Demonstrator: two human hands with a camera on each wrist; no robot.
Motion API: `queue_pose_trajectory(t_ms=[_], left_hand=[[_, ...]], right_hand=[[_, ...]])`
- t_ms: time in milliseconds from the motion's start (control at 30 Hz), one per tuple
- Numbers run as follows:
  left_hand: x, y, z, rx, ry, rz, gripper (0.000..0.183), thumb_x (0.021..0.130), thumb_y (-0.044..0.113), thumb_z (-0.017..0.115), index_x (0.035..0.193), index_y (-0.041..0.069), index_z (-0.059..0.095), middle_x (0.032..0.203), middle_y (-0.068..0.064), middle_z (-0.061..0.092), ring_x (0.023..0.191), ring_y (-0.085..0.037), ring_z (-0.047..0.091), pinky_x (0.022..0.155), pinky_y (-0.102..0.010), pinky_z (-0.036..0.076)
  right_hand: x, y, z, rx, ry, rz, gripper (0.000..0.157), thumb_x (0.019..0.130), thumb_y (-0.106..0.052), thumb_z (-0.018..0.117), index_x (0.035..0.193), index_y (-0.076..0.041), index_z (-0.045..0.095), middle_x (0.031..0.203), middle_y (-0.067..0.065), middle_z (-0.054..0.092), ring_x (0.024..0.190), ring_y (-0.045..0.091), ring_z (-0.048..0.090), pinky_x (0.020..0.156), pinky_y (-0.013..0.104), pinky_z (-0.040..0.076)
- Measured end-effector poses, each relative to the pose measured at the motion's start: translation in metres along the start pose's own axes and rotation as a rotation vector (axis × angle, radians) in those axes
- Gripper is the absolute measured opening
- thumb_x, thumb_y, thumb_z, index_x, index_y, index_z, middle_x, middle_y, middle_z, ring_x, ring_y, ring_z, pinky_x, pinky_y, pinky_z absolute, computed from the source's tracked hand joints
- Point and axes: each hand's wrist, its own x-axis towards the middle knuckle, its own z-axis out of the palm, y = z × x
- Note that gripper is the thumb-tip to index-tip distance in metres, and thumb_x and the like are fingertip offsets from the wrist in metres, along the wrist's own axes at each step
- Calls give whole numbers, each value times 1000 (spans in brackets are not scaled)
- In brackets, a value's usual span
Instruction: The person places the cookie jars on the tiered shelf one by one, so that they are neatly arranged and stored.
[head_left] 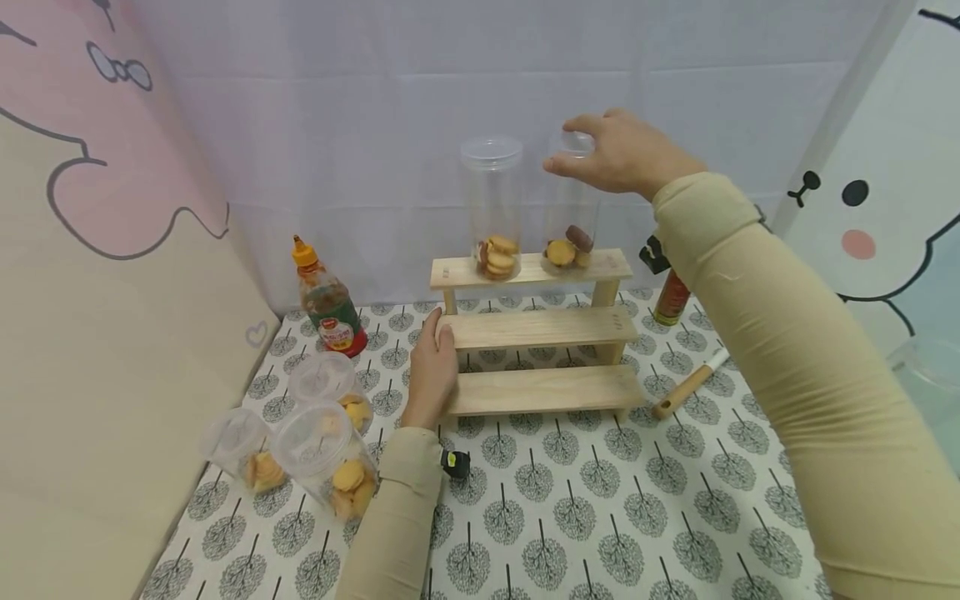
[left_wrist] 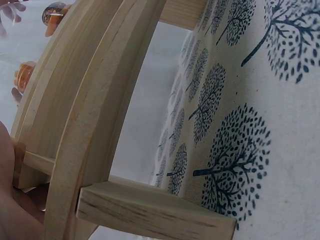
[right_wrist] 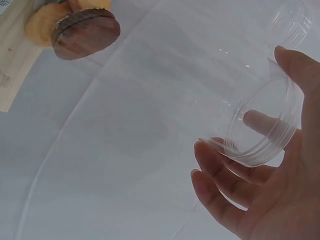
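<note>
A three-step wooden rack stands on the table. My left hand grips its left end at the middle step, and in the left wrist view part of that hand shows beside the wood. On the top step are two tall clear jars with cookies at the bottom. My right hand holds the right jar round its top; the right wrist view shows thumb and fingers about the rim. Beside it, the left jar stands upright and untouched.
Left of the rack lie several clear cookie jars, tilted, near a sauce bottle with an orange cap. At right are a red can and a wooden-handled tool. A tree-patterned cloth covers the table; white fabric hangs behind.
</note>
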Motion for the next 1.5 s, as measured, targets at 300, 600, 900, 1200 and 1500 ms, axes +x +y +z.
queue_pose_trajectory(t_ms=[300, 600, 900, 1200, 1500], left_hand=[[-1, 2, -2, -7, 0, -7, 52, 107, 40, 33, 157, 27, 30, 158, -8, 39, 144, -32, 36, 120, -52, 26], [-1, 3, -1, -7, -10, -5, 52, 107, 41, 33, 157, 27, 31, 158, -8, 38, 144, -33, 36, 120, -53, 26], [-3, 1, -2, -7, -25, -9, 52, 107, 41, 32, 157, 29, 29, 158, -9, 38, 144, -33, 37, 119, -53, 26], [-1, 1, -3, -8, -23, -21, 52, 107, 41, 32, 157, 30, 28, 160, -8, 36, 145, -33, 34, 120, -54, 25], [0, -2, -4, -6, -21, -10, 52, 107, 41, 32, 157, 29, 29, 158, -9, 38, 143, -33, 38, 119, -53, 27]], right_hand=[[-1, -2, 0, 8, 8, 10, 89, 93, -74, 37, 161, -21, 18, 163, 27, 13, 144, 50, 25, 113, 69, 25], [-2, 2, -1, 29, 3, 18, 94, 90, -78, 38, 162, -25, 11, 164, 27, 9, 143, 52, 24, 112, 71, 25], [-13, 3, -3, 72, 8, 58, 101, 84, -83, 43, 160, -37, -6, 164, 26, 2, 144, 56, 19, 109, 76, 23], [-43, 17, -5, 62, 44, 14, 99, 88, -77, 45, 160, -33, -6, 163, 26, 13, 141, 52, 28, 107, 75, 25], [-105, 56, 2, -39, 79, 43, 98, 91, -72, 47, 160, -31, -7, 153, 34, 27, 121, 54, 47, 87, 74, 42]])
